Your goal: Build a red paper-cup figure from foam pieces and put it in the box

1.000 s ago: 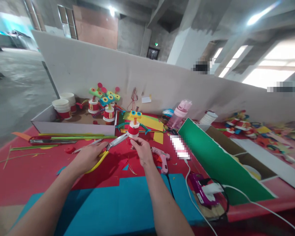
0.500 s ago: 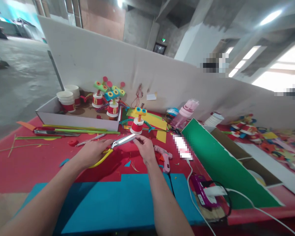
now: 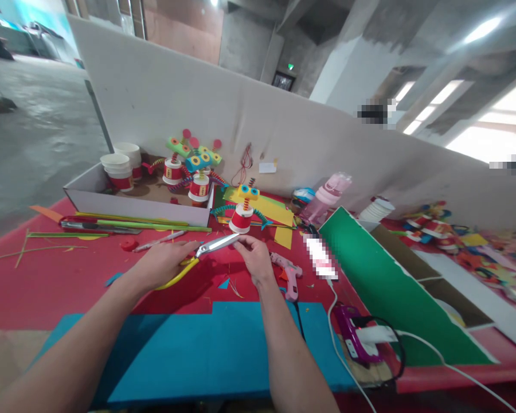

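Observation:
Yellow-handled scissors point(image 3: 217, 245) are held level over the red table, their blades close together and pointing right. My left hand point(image 3: 167, 264) is closed around the yellow handle. At the blade tips, my right hand point(image 3: 254, 258) has its thumb and fingers pinched against the metal; anything smaller between them is hidden. Just beyond the tips stands a paper-cup robot point(image 3: 242, 218) with a yellow head, blue eyes and green coiled arms. A pink glue gun point(image 3: 289, 275) lies right of my right hand. Blue paper scraps point(image 3: 224, 283) and thin strips lie below the scissors.
A white box point(image 3: 137, 205) at the back left holds cups and more paper-cup robots. Yellow paper sheets point(image 3: 266, 206), a pink bottle point(image 3: 327, 198) and a green-sided box point(image 3: 382, 292) stand or lie farther right. A purple power strip point(image 3: 356, 332) with cables sits front right; blue board point(image 3: 189, 355) lies in front.
The view has shifted very slightly. Both hands keep their hold on the scissors, with hardly any movement at the blades.

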Demonstrator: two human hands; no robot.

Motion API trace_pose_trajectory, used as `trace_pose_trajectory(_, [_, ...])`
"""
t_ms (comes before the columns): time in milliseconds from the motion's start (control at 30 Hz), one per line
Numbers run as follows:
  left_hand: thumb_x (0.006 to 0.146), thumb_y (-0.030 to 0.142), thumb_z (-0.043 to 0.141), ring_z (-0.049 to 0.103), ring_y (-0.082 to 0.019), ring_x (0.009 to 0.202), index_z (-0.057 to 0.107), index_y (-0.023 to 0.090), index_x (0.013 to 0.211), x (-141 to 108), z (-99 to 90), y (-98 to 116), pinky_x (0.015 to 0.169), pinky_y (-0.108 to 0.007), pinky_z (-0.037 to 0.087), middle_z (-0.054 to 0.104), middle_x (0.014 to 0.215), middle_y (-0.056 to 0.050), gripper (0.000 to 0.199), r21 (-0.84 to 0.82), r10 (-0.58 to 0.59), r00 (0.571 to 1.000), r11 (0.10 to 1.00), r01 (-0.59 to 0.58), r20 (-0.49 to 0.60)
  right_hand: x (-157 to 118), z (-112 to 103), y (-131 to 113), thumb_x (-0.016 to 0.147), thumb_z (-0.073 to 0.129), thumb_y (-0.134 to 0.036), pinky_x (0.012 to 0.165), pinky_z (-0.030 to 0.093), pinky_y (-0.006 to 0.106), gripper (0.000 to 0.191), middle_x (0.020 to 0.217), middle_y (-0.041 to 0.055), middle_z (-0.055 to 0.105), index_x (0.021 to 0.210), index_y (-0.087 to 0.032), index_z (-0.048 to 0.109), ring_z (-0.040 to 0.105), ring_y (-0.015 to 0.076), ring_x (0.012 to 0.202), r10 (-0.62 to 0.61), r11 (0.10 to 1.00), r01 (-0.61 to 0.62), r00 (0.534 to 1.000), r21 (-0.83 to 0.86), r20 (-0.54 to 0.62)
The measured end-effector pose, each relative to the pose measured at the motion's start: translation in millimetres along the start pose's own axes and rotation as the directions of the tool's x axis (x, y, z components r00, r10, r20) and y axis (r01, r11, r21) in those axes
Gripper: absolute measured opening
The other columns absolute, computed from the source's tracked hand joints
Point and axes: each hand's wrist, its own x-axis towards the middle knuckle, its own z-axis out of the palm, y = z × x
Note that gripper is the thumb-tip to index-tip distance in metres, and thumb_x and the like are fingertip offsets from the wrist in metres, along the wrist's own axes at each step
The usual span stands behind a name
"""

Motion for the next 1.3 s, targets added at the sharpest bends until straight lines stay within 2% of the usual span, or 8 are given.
trace_pose_trajectory(200, [0.09,0.025,0.036,0.068,-0.027,0.091,0.054,0.025,0.127,-0.1,-0.4,0.9,0.071,-0.034,0.05,0.069,0.114,-0.01,0.042,0.026,0.001,1.0,1.0,-0.001,0.0,0.0,0.0,2.2,0.073,0.067,-0.033,0.078,0.049,0.03,0.018,0.077,0.0014,0.074,0.083,-0.019,0.073,0.066,0.0184,0.076,0.011,1.0,-0.011,1.0,0.019,0.003])
trace_pose_trajectory(333, [0.09,0.026,0.035,0.068,-0.029,0.094,0.053,0.025,0.13,0.1,1.0,-0.6,0.07,-0.035,0.05,0.066,0.121,-0.011,0.044,0.064,0.009,1.0,0.998,-0.009,-0.003,-0.4,0.4,0.5,0.072,0.068,-0.034,0.078,0.049,0.03,0.018,0.076,0.0016,0.074,0.082,-0.019,0.073,0.066,0.0182,0.075,0.016,0.999,-0.016,1.0,0.027,-0.001])
trace_pose_trajectory(700, [0.09,0.026,0.036,0.067,-0.028,0.099,0.052,0.026,0.132,0.2,-0.9,-0.1,0.074,-0.034,0.049,0.065,0.123,-0.011,0.045,0.057,0.007,1.0,0.998,-0.008,0.017,-0.2,0.0,-1.5,0.072,0.066,-0.032,0.077,0.048,0.03,0.018,0.076,0.0016,0.073,0.082,-0.019,0.073,0.065,0.0182,0.074,0.017,1.0,-0.017,1.0,0.005,0.0])
trace_pose_trajectory(933, [0.09,0.029,0.037,0.067,-0.028,0.096,0.055,0.025,0.128,-0.2,0.0,-1.1,0.072,-0.034,0.048,0.067,0.119,-0.011,0.042,0.025,0.013,1.0,1.0,-0.013,-0.003,0.1,-1.7,-0.2,0.073,0.066,-0.031,0.076,0.048,0.029,0.018,0.076,0.0014,0.073,0.083,-0.018,0.073,0.065,0.0177,0.074,-0.006,1.0,0.006,1.0,-0.007,0.011])
trace_pose_trajectory(1300, [0.088,0.022,0.039,0.067,-0.027,0.094,0.057,0.026,0.125,-0.5,1.7,-4.0,0.069,-0.032,0.046,0.07,0.114,-0.009,0.042,-0.006,0.026,1.0,1.0,-0.026,0.013,-0.2,-2.3,-1.3,0.073,0.066,-0.03,0.077,0.049,0.03,0.017,0.077,0.0016,0.074,0.083,-0.019,0.074,0.065,0.0182,0.076,-0.007,1.0,0.007,1.0,-0.025,0.022])
